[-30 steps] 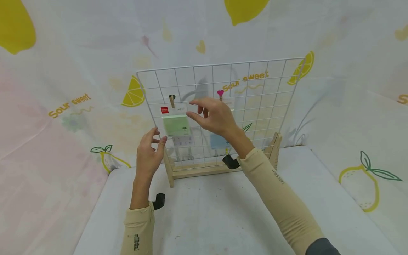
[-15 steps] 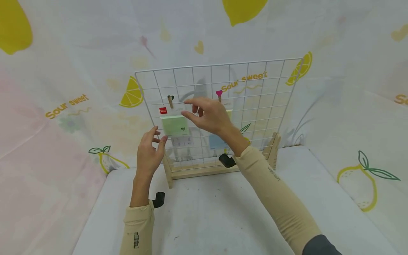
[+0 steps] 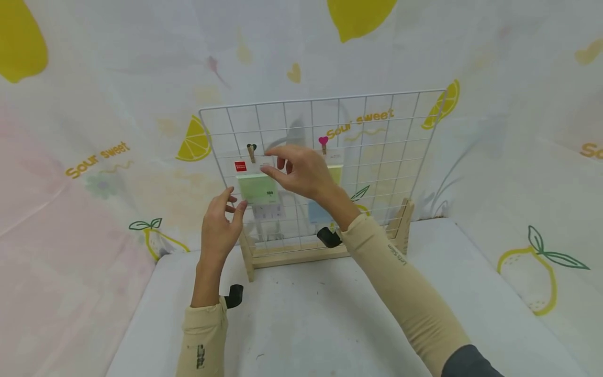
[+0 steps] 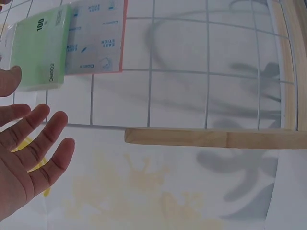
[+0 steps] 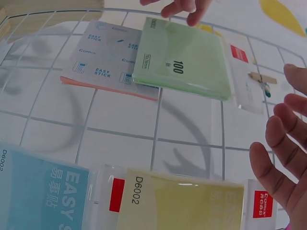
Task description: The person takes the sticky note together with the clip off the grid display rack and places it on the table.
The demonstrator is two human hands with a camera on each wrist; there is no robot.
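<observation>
A green sticky-note pad (image 3: 256, 189) in a clear bag hangs at the left of a white wire grid (image 3: 367, 131). A wooden clothespin (image 3: 252, 154) with a dark heart holds its header. Below it hangs an orange-edged pad (image 5: 103, 55), its printed backing showing. My left hand (image 3: 220, 228) is beside the green pad, fingers spread, thumb overlapping the pad's edge in the left wrist view. My right hand (image 3: 301, 173) is raised at the header's right side, thumb and forefinger apart. Nothing shows between its fingers.
Right of the green pad hang a yellow pad (image 5: 182, 201) and a blue pad (image 5: 41, 191), partly hidden by my right arm. A pink-heart clothespin (image 3: 323, 144) is above them. The grid's wooden stand (image 3: 301, 254) rests on the white table (image 3: 301, 314).
My right hand has moved a little left, toward the clothespin and header of the green pad. My left hand has stayed nearly still beside the pad.
</observation>
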